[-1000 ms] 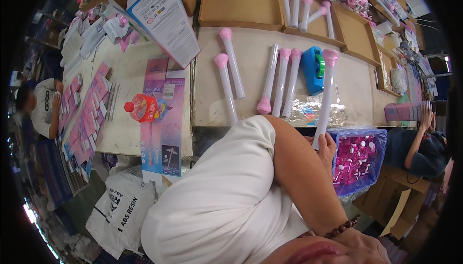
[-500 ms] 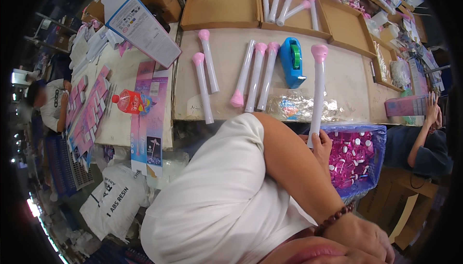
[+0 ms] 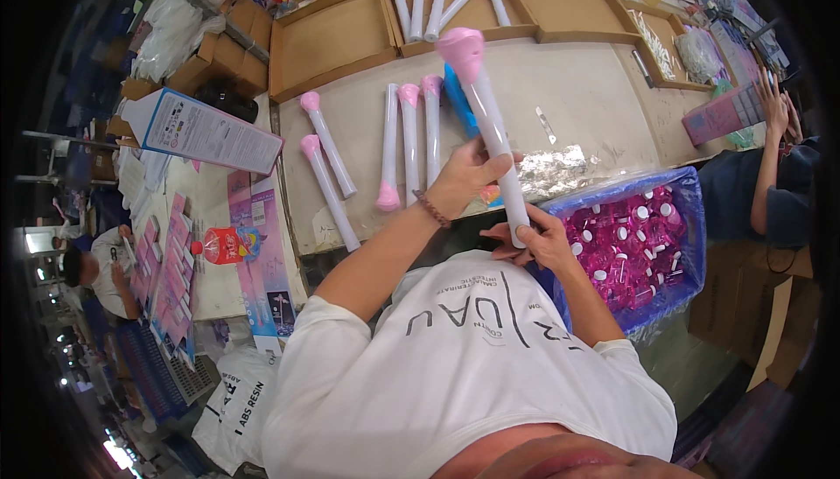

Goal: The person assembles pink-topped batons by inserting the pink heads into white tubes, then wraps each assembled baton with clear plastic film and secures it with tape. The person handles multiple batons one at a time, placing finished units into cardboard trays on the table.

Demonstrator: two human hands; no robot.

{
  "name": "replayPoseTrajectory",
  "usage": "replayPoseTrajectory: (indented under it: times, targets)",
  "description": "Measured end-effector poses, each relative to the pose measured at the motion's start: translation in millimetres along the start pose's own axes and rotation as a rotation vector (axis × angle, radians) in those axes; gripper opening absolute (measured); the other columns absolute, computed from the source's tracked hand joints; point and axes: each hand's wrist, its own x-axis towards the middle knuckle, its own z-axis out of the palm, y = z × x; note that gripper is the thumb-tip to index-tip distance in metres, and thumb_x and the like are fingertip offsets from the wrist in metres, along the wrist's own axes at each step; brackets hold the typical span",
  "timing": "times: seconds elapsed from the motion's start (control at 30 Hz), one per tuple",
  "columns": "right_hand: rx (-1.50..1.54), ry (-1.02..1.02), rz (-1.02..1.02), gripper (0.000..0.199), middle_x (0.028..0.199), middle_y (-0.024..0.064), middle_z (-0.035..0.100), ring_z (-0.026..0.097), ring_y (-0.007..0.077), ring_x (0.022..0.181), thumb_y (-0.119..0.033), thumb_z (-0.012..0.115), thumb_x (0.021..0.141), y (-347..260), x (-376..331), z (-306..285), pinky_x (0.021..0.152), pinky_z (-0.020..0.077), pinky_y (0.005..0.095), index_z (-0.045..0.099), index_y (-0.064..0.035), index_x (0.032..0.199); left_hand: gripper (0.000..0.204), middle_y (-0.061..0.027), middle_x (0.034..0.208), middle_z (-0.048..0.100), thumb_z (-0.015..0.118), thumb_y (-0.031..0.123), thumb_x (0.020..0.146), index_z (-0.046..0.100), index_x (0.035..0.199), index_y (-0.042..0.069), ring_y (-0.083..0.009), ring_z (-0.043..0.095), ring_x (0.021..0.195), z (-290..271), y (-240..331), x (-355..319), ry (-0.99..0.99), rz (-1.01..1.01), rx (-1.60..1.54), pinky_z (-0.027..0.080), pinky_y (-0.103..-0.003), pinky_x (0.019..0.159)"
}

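— Left hand (image 3: 465, 178) has swung up, fingers wrapping the pink-headed wand (image 3: 497, 133)?
— Yes; right hand (image 3: 548, 243) pinches its base by the front edge of the bench (image 3: 595, 98), tube partly hiding the tape dispenser (image 3: 455, 97).

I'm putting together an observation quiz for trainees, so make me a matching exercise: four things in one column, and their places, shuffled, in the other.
Things:
1. Red-labelled bottle
2. Largest-looking pink-topped tube
3. White-capped pink bottles
4. Beaded bracelet

Places:
A. Inside the blue-lined bin
B. Held by the left hand and the right hand
C. Around the left wrist
D. On the table at the person's left

Right pairs: 1-D, 2-B, 3-A, 4-C
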Motion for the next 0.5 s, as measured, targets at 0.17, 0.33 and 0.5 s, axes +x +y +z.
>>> replayPoseTrajectory:
  times: [0.17, 0.33, 0.5]
  targets:
    - [-0.35, 0.294, -0.069, 0.039, 0.105, 0.0111, 0.061, 0.065, 0.0176, 0.079, -0.016, 0.046, 0.097, -3.6, 37.6, 7.8, 0.064, 0.0545, 0.0233, 0.046, 0.0026, 0.131, 0.038, -0.0094, 0.086, 0.064, 0.067, 0.026, 0.088, 0.055, 0.108, -0.003, -0.018, 0.064, 0.082, -39.2, 37.9, -1.6, 0.065, 0.044, 0.256, 0.051, -0.032, 0.078]
    - [0.304, 0.374, -0.119, 0.054, 0.113, 0.0113, 0.06, 0.061, 0.019, 0.093, -0.03, 0.057, 0.092, -17.1, 61.2, 16.2, 0.073, 0.0537, 0.028, 0.042, -0.0017, 0.135, 0.039, -0.0097, 0.082, 0.063, 0.069, 0.026, 0.086, 0.055, 0.107, -0.004, -0.0175, 0.063, 0.072, -90.2, 71.1, -11.2, 0.027, -0.052, 0.029, 0.053, -0.03, 0.068]
    - [0.358, 0.53, -0.121, 0.047, 0.132, 0.0161, 0.05, 0.056, 0.0258, 0.112, -0.013, 0.047, 0.094, -27.5, 84.9, 50.1, 0.091, 0.0496, 0.036, 0.037, -0.002, 0.138, 0.045, -0.0103, 0.082, 0.062, 0.068, 0.03, 0.087, 0.051, 0.112, -0.003, -0.0191, 0.063, 0.07, -127.3, 80.1, -16.4, -0.015, -0.118, -0.099, 0.055, -0.033, 0.065]
